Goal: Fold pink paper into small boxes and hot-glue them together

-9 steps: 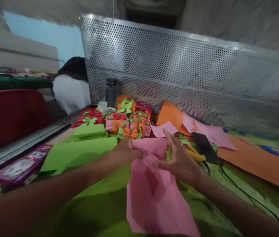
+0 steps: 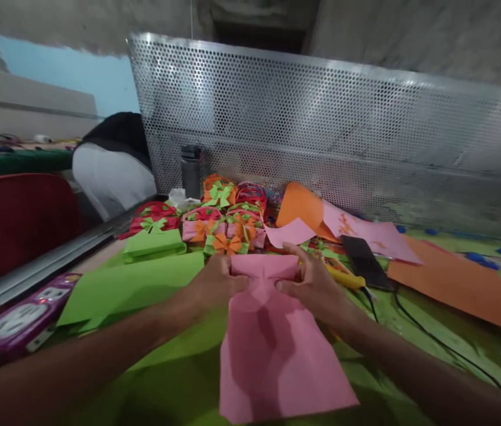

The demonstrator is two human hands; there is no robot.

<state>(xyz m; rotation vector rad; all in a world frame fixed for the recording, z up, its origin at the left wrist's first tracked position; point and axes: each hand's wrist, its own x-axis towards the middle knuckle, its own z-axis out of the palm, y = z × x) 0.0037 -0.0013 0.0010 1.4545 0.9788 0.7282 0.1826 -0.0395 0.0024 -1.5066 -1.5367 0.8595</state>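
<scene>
A pink sheet [image 2: 281,361], foam or stiff paper by its look, stretches toward me over the green table surface. Its far end is folded over, forming a flap [image 2: 264,264]. My left hand [image 2: 220,284] pinches the left side of that folded end, thumb on top. On the opposite side, my right hand [image 2: 314,284] grips the right edge, its thumb pressing near the fold. Fingers under the sheet are hidden. Just past the fold sit small decorated bags with bows [image 2: 228,239], and a loose pink piece [image 2: 290,232] lies beside them.
Green sheets [image 2: 130,287] and a purple power strip [image 2: 23,316] lie left. A yellow-handled corded tool [image 2: 345,277], a dark phone [image 2: 365,263] and orange sheets [image 2: 458,290] are right. Behind stand a bottle [image 2: 191,171] and a perforated metal panel [image 2: 303,118]. A person [image 2: 115,163] bends at left.
My right hand has closed from spread fingers onto the pink sheet's right edge. The folded end now lies flatter and squarer between both hands. The view has shifted slightly.
</scene>
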